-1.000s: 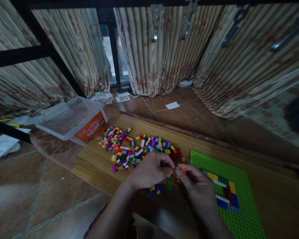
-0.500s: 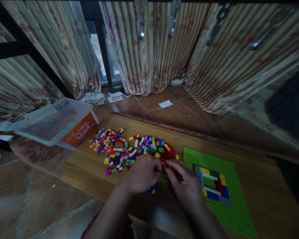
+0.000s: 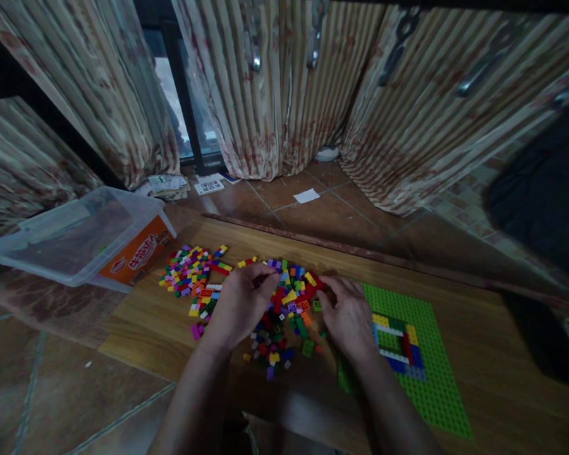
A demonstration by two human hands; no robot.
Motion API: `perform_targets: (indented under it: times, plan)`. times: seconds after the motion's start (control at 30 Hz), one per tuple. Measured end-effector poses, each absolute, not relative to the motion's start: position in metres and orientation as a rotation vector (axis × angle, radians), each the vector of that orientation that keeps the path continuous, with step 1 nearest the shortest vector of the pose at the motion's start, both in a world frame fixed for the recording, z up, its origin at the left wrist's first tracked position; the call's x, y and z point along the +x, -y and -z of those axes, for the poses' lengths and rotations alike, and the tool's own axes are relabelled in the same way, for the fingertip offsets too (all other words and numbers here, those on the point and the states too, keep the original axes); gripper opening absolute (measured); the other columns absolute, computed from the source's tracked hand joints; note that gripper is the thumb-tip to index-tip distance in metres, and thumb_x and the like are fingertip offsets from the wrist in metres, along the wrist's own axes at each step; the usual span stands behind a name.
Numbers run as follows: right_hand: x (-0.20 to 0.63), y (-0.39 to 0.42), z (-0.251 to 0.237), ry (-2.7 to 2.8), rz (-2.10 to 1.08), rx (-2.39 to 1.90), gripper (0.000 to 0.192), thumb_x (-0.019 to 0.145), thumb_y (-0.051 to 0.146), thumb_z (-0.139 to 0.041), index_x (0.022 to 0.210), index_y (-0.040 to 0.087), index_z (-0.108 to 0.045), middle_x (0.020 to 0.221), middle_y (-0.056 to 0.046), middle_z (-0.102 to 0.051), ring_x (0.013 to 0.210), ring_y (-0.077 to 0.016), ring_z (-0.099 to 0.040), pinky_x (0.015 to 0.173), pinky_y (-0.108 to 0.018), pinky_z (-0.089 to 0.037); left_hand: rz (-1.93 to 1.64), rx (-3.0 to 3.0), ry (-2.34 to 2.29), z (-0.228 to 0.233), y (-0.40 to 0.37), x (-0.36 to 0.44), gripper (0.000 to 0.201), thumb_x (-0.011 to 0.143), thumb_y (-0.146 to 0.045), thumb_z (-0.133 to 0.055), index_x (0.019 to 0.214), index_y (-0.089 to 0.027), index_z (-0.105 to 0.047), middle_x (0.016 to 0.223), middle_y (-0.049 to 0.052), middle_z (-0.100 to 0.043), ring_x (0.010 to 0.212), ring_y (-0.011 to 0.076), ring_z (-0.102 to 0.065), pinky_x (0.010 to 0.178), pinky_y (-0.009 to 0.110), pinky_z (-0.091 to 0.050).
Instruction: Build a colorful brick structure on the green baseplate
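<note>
Wooden tabletop [image 3: 478, 328] holds my green baseplate [image 3: 431, 392] at 3 o'clock with only a small brick frame [image 3: 398, 341] built, while my left hand [image 3: 239, 306] and right hand [image 3: 346, 313] rest apart, fingers spread, on the big loose brick pile [image 3: 284, 316].

It's dim where I work; the only daylight comes through the window gap [image 3: 184, 107] between the curtains. Far from that gap, edges bend and blur, and shadow swallows detail.
</note>
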State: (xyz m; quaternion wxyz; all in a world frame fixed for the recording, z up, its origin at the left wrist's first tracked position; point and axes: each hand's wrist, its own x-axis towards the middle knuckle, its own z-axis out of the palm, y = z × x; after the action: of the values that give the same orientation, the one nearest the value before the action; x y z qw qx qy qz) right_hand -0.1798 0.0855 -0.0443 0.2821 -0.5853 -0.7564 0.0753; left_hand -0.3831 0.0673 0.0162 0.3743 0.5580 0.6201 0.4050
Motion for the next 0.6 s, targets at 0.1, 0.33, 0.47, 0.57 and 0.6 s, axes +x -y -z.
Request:
perform_targets:
  times: [0.1,0.33,0.47,0.57,0.6]
  plan:
    - [-0.181,-0.089,0.044,2.031,-0.278,-1.573,0.026,0.087,0.021,-0.056,0.11,0.018,-0.069,0.104,-0.007,-0.07,0.098,-0.0273,-0.056,0.09,-0.042,-0.045,-1.128,1.341,-1.614,-0.017,-0.071,-0.384,0.02,0.084,-0.03,-0.059,0.073,-0.015,-0.066,0.055,-0.004,-0.051,0.05,0.0087,-0.04,0.046,0.019,-0.031]
    - [-0.181,-0.084,0.04,2.007,-0.507,-1.468,0.022,0.084,0.013,-0.052,0.09,0.021,-0.071,0.094,-0.005,-0.068,0.093,-0.0222,-0.057,0.087,-0.037,-0.045,-1.205,1.271,-1.615,-0.018,-0.074,-0.385,0.018,0.082,-0.028,-0.06,0.072,-0.014,-0.066,0.055,-0.004,-0.051,0.051,0.0083,-0.04,0.046,0.019,-0.031]
    - [-0.183,-0.08,0.037,1.966,-0.466,-1.442,0.022,0.082,0.01,-0.051,0.081,0.022,-0.069,0.089,-0.004,-0.068,0.091,-0.0214,-0.058,0.086,-0.036,-0.045,-1.287,1.211,-1.609,-0.018,-0.076,-0.388,0.015,0.08,-0.025,-0.059,0.071,-0.015,-0.065,0.057,-0.002,-0.056,0.051,0.0092,-0.046,0.048,0.019,-0.035]
    - [-0.191,-0.081,0.035,1.966,-0.408,-1.406,0.02,0.085,0.013,-0.052,0.089,0.021,-0.071,0.094,-0.005,-0.068,0.094,-0.0223,-0.057,0.087,-0.037,-0.045,-1.321,1.207,-1.591,-0.016,-0.077,-0.39,0.014,0.08,-0.025,-0.06,0.073,-0.015,-0.066,0.058,-0.002,-0.058,0.051,0.0094,-0.048,0.048,0.019,-0.037]
    - [-0.196,-0.081,0.034,1.982,-0.401,-1.391,0.02,0.087,0.015,-0.053,0.095,0.021,-0.071,0.098,-0.006,-0.068,0.096,-0.0228,-0.057,0.088,-0.037,-0.045,-1.327,1.21,-1.59,-0.015,-0.077,-0.39,0.014,0.08,-0.025,-0.06,0.073,-0.015,-0.067,0.058,-0.002,-0.058,0.051,0.0093,-0.048,0.048,0.019,-0.037]
